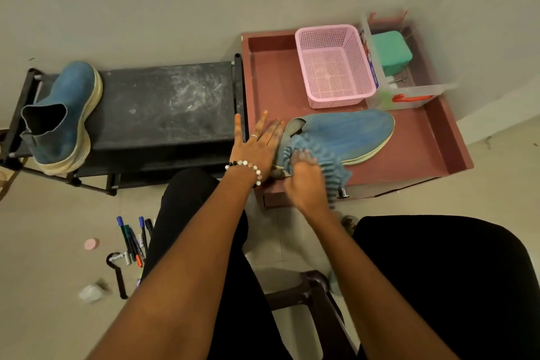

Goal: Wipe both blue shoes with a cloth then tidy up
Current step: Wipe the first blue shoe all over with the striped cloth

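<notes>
One blue shoe (347, 131) lies on its side in a reddish tray-like surface (438, 137), toe toward the right, its pale sole facing the person. The left hand (260, 140) is spread flat with straight fingers, pressing against the heel end of that shoe; a ring shows on one finger and a beaded bracelet (245, 165) circles the wrist. The right hand (304, 172) is blurred, its fingers curled round a blue striped cloth (321, 155) that it holds against the side of the shoe near the opening, with part of the cloth hanging over the front edge of the surface. The second blue shoe (64, 117) sits upright at the left end of a black rack (169, 105), well apart from the first. Behind the shoe on the surface stand a pink basket (333, 67) and, just beside it to the right, a clear box (409, 93) with a green block (391, 51) inside. On the floor to the left of the person's knee lie several markers (133, 240), a small pink disc (91, 243) and a crumpled bit of wrapper (92, 292).
</notes>
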Demonstrator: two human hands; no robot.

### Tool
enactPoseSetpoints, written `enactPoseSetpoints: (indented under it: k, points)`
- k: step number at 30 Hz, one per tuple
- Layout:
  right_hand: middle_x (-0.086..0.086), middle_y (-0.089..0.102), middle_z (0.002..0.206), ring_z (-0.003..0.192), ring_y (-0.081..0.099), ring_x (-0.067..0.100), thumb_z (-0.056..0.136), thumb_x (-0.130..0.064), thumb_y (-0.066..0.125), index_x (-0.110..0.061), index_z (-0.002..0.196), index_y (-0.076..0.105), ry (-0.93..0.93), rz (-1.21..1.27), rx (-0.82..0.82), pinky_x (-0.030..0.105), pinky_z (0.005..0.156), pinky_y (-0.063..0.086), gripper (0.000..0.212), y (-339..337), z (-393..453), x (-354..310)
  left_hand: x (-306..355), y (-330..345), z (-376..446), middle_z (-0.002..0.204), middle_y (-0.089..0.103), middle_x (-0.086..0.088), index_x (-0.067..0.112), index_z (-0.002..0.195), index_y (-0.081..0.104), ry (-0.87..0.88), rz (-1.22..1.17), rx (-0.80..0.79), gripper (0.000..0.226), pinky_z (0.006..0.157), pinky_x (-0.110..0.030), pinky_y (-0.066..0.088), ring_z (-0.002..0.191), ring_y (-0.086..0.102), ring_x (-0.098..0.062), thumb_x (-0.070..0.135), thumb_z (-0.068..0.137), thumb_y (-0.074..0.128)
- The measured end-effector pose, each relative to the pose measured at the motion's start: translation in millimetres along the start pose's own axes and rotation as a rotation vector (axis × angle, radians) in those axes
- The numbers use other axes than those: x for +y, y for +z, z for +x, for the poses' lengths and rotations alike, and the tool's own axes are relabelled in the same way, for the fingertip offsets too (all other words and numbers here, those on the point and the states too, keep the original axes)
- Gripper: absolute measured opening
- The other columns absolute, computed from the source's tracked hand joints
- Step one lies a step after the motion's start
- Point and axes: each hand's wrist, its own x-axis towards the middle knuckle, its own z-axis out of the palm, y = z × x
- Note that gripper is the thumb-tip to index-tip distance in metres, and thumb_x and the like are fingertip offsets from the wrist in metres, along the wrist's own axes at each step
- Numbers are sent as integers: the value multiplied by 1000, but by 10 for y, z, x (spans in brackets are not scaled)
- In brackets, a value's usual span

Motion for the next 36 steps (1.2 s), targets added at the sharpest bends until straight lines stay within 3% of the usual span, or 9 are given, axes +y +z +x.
enactPoseSetpoints:
  k: [3, 5, 11, 16, 20, 24, 30, 33, 36]
  points:
    - [23, 34, 147, 140, 28, 32, 65, 5, 33, 6, 139, 37, -245, 74, -37, 33, 118, 12, 74, 106, -164, 125, -6, 10, 5, 160, -9, 6, 19, 149, -16, -7, 7, 27, 79, 99, -68, -22, 143, -25, -22, 37, 96, 39]
    - [23, 46, 138, 132, 41, 36, 55, 4, 32, 7, 133, 47, -373, -27, -33, 44, 113, 22, 79, 78, -159, 399, 7, 5, -7, 160, -6, 6, 19, 150, -14, 0, -34, 25, 85, 100, -68, -22, 143, -23, -22, 50, 92, 40]
    - [23, 37, 144, 138, 30, 31, 81, -3, 40, 6, 139, 34, -10, -87, 48, 37, 117, 8, 59, -24, 10, 180, 9, -1, 10, 160, -5, 6, 19, 150, -14, -4, -26, -3, 109, 96, -67, -26, 143, -25, -22, 70, 78, 50]
    - [18, 29, 151, 143, 22, 25, 77, 0, 40, 2, 143, 29, -266, -33, -8, 31, 118, 3, 67, 75, -155, 66, 10, 1, -5, 159, -9, 6, 19, 150, -14, -9, -4, 31, 75, 97, -67, -25, 143, -23, -23, 30, 97, 38]
    - [14, 45, 143, 134, 40, 23, 77, 1, 45, -5, 139, 41, -177, -119, 39, 40, 118, 3, 63, 27, 69, 202, 27, 12, -5, 160, -6, 7, 20, 150, -14, -14, -6, 34, 84, 95, -66, -28, 143, -22, -23, 36, 93, 46]
    - [19, 33, 149, 142, 24, 25, 80, -2, 51, 2, 142, 31, -126, -112, 22, 38, 118, 2, 66, 118, -1, -75, 19, -1, -10, 160, -8, 7, 20, 150, -14, -11, -21, 38, 73, 99, -68, -22, 143, -23, -23, 27, 97, 36]
    - [15, 45, 142, 135, 37, 24, 84, -7, 50, -3, 139, 39, -95, -346, 7, 40, 117, 0, 56, -189, -42, 577, 10, 3, -2, 160, -5, 7, 19, 150, -14, -2, -46, -6, 118, 98, -68, -23, 143, -24, -22, 76, 71, 52]
    - [20, 52, 130, 127, 42, 31, 89, -12, 44, 1, 123, 54, 56, -334, -19, 44, 116, 13, 38, -153, 29, 288, 21, -39, -6, 160, -5, 6, 19, 150, -13, -8, -28, -10, 117, 98, -69, -22, 143, -24, -23, 75, 71, 53]
    - [26, 42, 138, 134, 34, 34, 80, -4, 47, 8, 130, 44, 20, -106, 11, 41, 116, 19, 51, 40, -8, -117, 22, -10, -13, 160, -7, 6, 19, 149, -15, -13, -15, 25, 88, 99, -69, -20, 143, -23, -24, 49, 92, 45]
